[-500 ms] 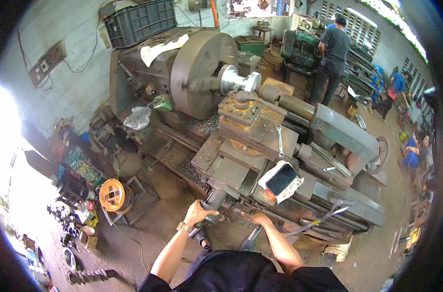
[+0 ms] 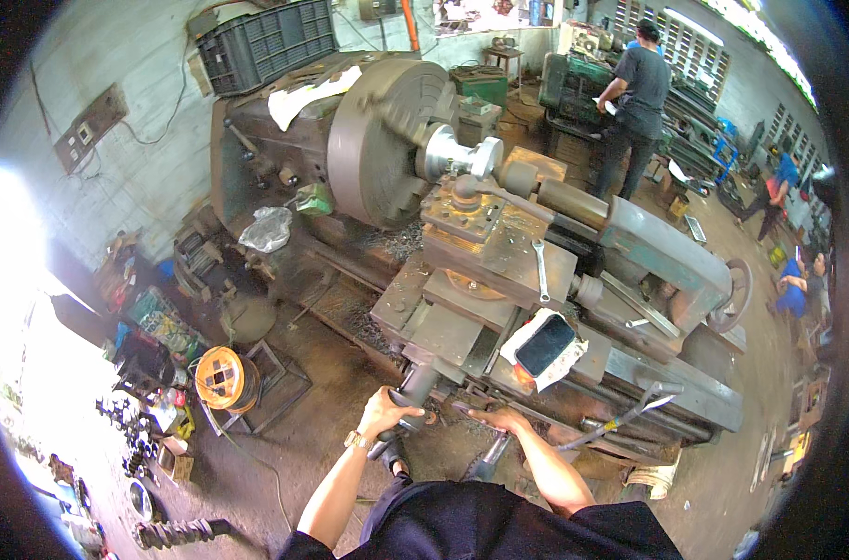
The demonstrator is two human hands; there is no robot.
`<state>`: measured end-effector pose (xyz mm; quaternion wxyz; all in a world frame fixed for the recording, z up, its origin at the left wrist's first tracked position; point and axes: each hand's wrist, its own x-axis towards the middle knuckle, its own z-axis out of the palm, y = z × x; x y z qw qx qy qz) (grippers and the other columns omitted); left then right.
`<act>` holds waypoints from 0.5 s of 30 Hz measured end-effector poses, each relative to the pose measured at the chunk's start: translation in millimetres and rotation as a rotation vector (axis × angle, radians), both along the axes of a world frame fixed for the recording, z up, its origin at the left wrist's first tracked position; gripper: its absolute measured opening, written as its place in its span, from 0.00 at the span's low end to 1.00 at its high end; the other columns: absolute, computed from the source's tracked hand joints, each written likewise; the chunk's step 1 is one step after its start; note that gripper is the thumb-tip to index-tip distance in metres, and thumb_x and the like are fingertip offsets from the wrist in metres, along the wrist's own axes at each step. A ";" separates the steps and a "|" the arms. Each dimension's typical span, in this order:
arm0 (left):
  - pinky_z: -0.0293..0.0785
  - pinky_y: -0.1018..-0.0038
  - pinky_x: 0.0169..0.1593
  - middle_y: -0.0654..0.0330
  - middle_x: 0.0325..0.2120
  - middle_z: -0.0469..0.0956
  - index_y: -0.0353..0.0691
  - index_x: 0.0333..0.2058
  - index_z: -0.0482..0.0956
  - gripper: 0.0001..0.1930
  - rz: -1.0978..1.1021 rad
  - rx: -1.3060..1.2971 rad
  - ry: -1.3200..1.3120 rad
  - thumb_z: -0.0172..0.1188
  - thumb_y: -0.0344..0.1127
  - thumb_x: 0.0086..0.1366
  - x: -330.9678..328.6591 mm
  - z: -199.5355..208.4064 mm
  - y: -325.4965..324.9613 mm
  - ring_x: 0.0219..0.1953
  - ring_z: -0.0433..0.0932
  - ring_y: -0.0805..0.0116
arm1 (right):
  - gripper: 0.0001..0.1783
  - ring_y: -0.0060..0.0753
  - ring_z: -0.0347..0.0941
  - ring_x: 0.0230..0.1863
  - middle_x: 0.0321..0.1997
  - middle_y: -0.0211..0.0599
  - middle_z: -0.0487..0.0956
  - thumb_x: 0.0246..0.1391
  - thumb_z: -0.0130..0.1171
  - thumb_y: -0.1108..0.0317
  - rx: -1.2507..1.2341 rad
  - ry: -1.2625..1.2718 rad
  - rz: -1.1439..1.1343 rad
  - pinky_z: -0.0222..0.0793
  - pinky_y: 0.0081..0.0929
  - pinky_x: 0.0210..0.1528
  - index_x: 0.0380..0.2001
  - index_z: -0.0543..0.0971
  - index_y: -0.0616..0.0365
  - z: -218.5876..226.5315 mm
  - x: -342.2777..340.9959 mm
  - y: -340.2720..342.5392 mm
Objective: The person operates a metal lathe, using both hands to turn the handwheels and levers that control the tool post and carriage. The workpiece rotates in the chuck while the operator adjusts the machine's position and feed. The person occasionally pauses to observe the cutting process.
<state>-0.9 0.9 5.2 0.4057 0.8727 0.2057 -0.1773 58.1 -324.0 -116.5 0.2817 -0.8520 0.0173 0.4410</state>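
A large metal lathe spans the middle. Its big round chuck (image 2: 387, 140) is blurred by turning, with a shiny flanged metal workpiece (image 2: 454, 154) between it and the tailstock (image 2: 662, 247). My left hand (image 2: 383, 413), with a watch at the wrist, closes round a handle on the front of the cross slide (image 2: 457, 327), thumb stretched along it. My right hand (image 2: 501, 419) is beside it, fingers curled over the end of a dark lever (image 2: 469, 408); part of its grip is hidden. On the toolpost (image 2: 460, 217) sits a clamping lever.
A wrench (image 2: 540, 271) lies on the slide, and a phone (image 2: 545, 345) on a white cloth right of it. A bent bar lever (image 2: 630, 415) juts out at right. An orange cable reel (image 2: 221, 378) stands at left. A co-worker (image 2: 637, 103) stands at another machine behind.
The chuck has turned. My hands stay at the same handles while the view shifts slightly. The co-worker behind now has an arm out with something white in hand; a person far right has moved.
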 end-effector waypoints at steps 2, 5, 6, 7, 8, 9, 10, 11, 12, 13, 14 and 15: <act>0.77 0.63 0.50 0.43 0.42 0.81 0.29 0.50 0.75 0.51 -0.022 -0.002 -0.003 0.78 0.64 0.34 0.5 -1.9 1.6 0.45 0.81 0.51 | 0.55 0.43 0.77 0.44 0.39 0.46 0.83 0.32 0.54 0.11 -0.030 -0.080 -0.020 0.69 0.40 0.48 0.38 0.87 0.55 -18.0 -1.9 -1.0; 0.77 0.60 0.48 0.42 0.38 0.83 0.30 0.43 0.80 0.44 -0.057 -0.005 -0.031 0.77 0.65 0.37 -3.2 -5.3 4.1 0.42 0.82 0.49 | 0.51 0.37 0.75 0.30 0.26 0.42 0.80 0.34 0.59 0.16 -0.167 -0.090 -0.013 0.69 0.38 0.36 0.32 0.85 0.60 -37.0 -0.1 -4.5; 0.77 0.59 0.48 0.41 0.39 0.82 0.30 0.42 0.80 0.44 -0.086 -0.027 0.091 0.77 0.65 0.36 -1.1 -6.4 5.2 0.43 0.82 0.49 | 0.50 0.35 0.74 0.28 0.25 0.42 0.80 0.36 0.60 0.18 -0.092 -0.072 0.020 0.68 0.36 0.34 0.35 0.85 0.61 -39.0 -1.7 -6.2; 0.76 0.59 0.48 0.40 0.40 0.82 0.29 0.42 0.79 0.45 -0.033 -0.086 0.073 0.77 0.64 0.36 -5.6 -8.0 3.3 0.44 0.82 0.49 | 0.49 0.33 0.74 0.26 0.25 0.41 0.80 0.38 0.61 0.21 0.072 -0.054 -0.068 0.68 0.34 0.32 0.39 0.85 0.62 -37.9 -2.1 -7.3; 0.76 0.59 0.48 0.39 0.41 0.81 0.29 0.42 0.79 0.45 0.009 -0.038 -0.045 0.77 0.64 0.36 -7.6 -10.1 1.3 0.46 0.81 0.49 | 0.48 0.31 0.73 0.25 0.24 0.40 0.80 0.40 0.62 0.24 0.100 0.003 -0.180 0.67 0.32 0.29 0.42 0.85 0.63 -34.7 -2.5 -8.3; 0.76 0.58 0.47 0.41 0.39 0.81 0.29 0.42 0.77 0.46 0.015 -0.024 -0.042 0.78 0.65 0.35 -7.7 -12.4 1.6 0.44 0.81 0.48 | 0.48 0.36 0.75 0.26 0.28 0.43 0.82 0.41 0.61 0.23 0.116 -0.018 -0.175 0.69 0.39 0.31 0.46 0.84 0.60 -29.0 -3.5 -7.5; 0.76 0.58 0.46 0.43 0.37 0.80 0.28 0.41 0.75 0.47 0.018 0.008 -0.064 0.78 0.65 0.33 -6.9 -15.2 0.0 0.43 0.80 0.46 | 0.48 0.40 0.77 0.29 0.30 0.46 0.83 0.41 0.60 0.23 0.042 -0.021 -0.168 0.69 0.47 0.33 0.48 0.84 0.57 -22.9 -5.5 -4.7; 0.76 0.58 0.46 0.42 0.37 0.80 0.27 0.41 0.74 0.48 0.026 0.001 -0.075 0.78 0.65 0.33 -7.4 -18.5 1.4 0.44 0.80 0.45 | 0.47 0.45 0.79 0.31 0.31 0.49 0.83 0.41 0.59 0.21 -0.116 0.052 -0.202 0.68 0.58 0.33 0.48 0.84 0.54 -14.8 -5.5 -1.5; 0.76 0.58 0.46 0.42 0.37 0.80 0.26 0.41 0.74 0.49 0.013 -0.004 -0.074 0.78 0.66 0.33 -6.4 -22.1 1.1 0.44 0.80 0.45 | 0.47 0.45 0.78 0.31 0.31 0.48 0.83 0.42 0.59 0.22 -0.121 0.017 -0.208 0.67 0.61 0.32 0.49 0.83 0.53 -8.0 -9.7 1.1; 0.76 0.58 0.47 0.41 0.38 0.80 0.26 0.41 0.74 0.48 0.009 -0.016 -0.081 0.78 0.66 0.33 -6.4 -25.6 1.8 0.45 0.80 0.45 | 0.47 0.46 0.78 0.31 0.31 0.48 0.83 0.42 0.59 0.22 -0.125 -0.017 -0.224 0.65 0.63 0.30 0.50 0.83 0.52 -1.2 -14.6 3.4; 0.76 0.59 0.47 0.41 0.38 0.80 0.26 0.41 0.74 0.48 0.002 -0.020 -0.079 0.78 0.66 0.33 -4.9 -29.3 1.2 0.45 0.80 0.45 | 0.47 0.46 0.78 0.31 0.31 0.47 0.83 0.42 0.59 0.22 -0.123 -0.048 -0.241 0.64 0.66 0.29 0.51 0.82 0.51 3.4 -14.7 5.5; 0.76 0.59 0.47 0.40 0.38 0.80 0.26 0.41 0.74 0.48 -0.002 -0.028 -0.071 0.78 0.66 0.33 -5.0 -32.7 1.8 0.45 0.80 0.45 | 0.47 0.44 0.78 0.31 0.31 0.47 0.83 0.42 0.60 0.22 -0.145 -0.005 -0.251 0.65 0.63 0.30 0.51 0.82 0.51 7.1 -14.2 6.8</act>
